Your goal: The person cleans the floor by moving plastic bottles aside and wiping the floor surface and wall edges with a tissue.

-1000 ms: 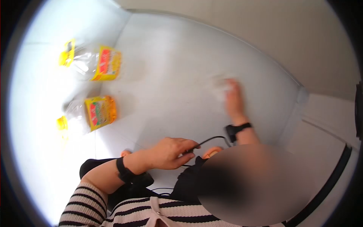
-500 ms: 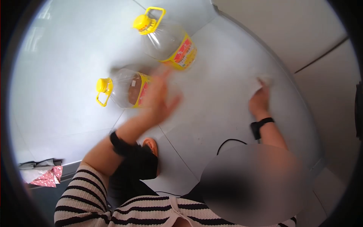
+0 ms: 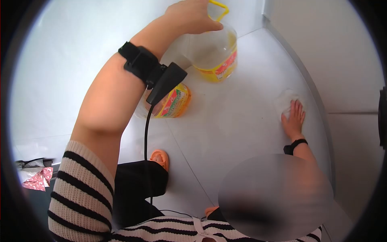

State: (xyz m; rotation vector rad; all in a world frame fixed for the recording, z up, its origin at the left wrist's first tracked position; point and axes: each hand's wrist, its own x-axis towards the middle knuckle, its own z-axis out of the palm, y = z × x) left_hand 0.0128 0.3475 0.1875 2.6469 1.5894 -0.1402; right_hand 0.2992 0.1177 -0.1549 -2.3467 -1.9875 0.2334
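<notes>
A clear plastic oil bottle (image 3: 215, 52) with a yellow handle and a red-and-yellow label stands in the upper middle. My left hand (image 3: 191, 16) is closed over its top by the handle; the fingertips are cut off by the frame edge and the cap is hidden. Below my left forearm is a second oil bottle (image 3: 177, 101), mostly covered by the arm and its wrist device. On the right, my right hand (image 3: 295, 119) lies flat, fingers stretched out, on a white cloth (image 3: 286, 103) pressed to the pale floor.
Pale tiled floor (image 3: 238, 129) meets a grey baseboard (image 3: 312, 84) and light panels on the right. A black cable (image 3: 146, 137) hangs from my left wrist device. An orange sandal (image 3: 160, 158) shows below. Pink patterned fabric (image 3: 39, 178) lies at the lower left.
My left hand has moved forward from the nearer bottle to the top of the farther one, whose handle end has shifted. The right hand has flattened on the cloth. The view has shifted too.
</notes>
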